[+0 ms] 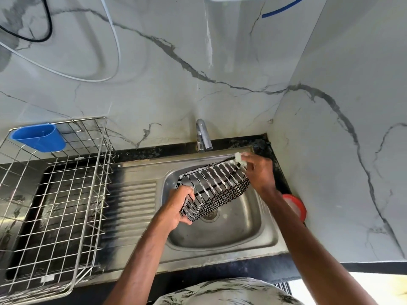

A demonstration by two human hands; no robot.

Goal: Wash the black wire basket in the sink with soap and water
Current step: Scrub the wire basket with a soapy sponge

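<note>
Left hand (pixel 179 209) grips the soapy basket (pixel 217 188) over the sink (pixel 233 235); right hand (pixel 258 171) pinches a sponge (pixel 240 160). Held by 1 hand, slick wires may slip.

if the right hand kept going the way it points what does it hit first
Probably the chrome faucet: the right hand, pinching a soapy scrub pad at the black wire basket's far corner, points back and left toward it. Depth is unclear, so it could instead reach the marble wall.

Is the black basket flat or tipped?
Tipped: left hand grips the black wire basket by its low end over the sink; right hand holds a soapy pad at its raised end.
</note>
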